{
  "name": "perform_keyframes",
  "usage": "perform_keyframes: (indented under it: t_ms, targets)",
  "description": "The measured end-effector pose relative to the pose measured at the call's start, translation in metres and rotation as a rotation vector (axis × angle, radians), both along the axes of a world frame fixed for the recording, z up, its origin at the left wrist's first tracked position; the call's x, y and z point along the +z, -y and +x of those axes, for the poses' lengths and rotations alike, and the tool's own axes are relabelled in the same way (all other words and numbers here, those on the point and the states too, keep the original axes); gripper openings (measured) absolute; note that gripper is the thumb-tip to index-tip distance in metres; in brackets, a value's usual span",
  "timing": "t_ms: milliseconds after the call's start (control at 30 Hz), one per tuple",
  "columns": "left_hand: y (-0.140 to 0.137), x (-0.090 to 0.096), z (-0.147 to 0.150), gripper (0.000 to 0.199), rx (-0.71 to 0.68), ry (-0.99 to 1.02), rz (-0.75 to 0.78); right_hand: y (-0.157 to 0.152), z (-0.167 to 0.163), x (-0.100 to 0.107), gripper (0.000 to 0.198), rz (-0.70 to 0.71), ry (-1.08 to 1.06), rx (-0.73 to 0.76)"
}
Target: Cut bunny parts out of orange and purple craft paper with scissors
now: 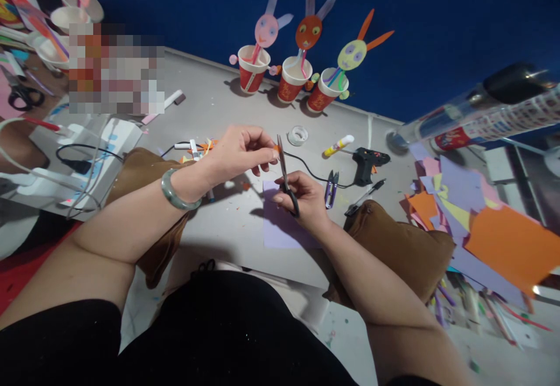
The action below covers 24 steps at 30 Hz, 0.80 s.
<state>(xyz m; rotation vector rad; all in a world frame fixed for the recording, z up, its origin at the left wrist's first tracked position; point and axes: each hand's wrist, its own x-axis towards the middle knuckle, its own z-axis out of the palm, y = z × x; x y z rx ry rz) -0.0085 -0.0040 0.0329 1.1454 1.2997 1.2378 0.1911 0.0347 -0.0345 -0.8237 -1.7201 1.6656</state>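
Observation:
My left hand (245, 153), with a bangle (175, 190) on its wrist, pinches a small orange piece of paper (276, 148) between thumb and fingertips. Black-handled scissors (285, 176) are in my right hand (304, 199), their blades pointing up and away from me beside the orange piece. Whether the blades touch the paper is hard to make out. Under my right hand a sheet of purple paper (280, 228) lies on the grey table (227, 228). Small orange and white scraps are scattered to its left.
Three red paper cups (292, 83) with rabbit-faced figures stand along the blue wall. Nearby are a tape roll (298, 136), glue stick (338, 146), glue gun (368, 164), purple snips (331, 189) and pen (367, 195). Coloured paper (511, 246) piles up at right; a power strip (105, 153) sits left.

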Motion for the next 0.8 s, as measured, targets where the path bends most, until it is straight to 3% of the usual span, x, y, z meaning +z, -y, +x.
perform_keyframes:
  t_ms: [800]
  targets:
    - [0.0008,0.0010,-0.0008,0.008,-0.023,-0.006,-0.010,0.0009,0.0000,0.0037,0.055,-0.014,0.035,0.006]
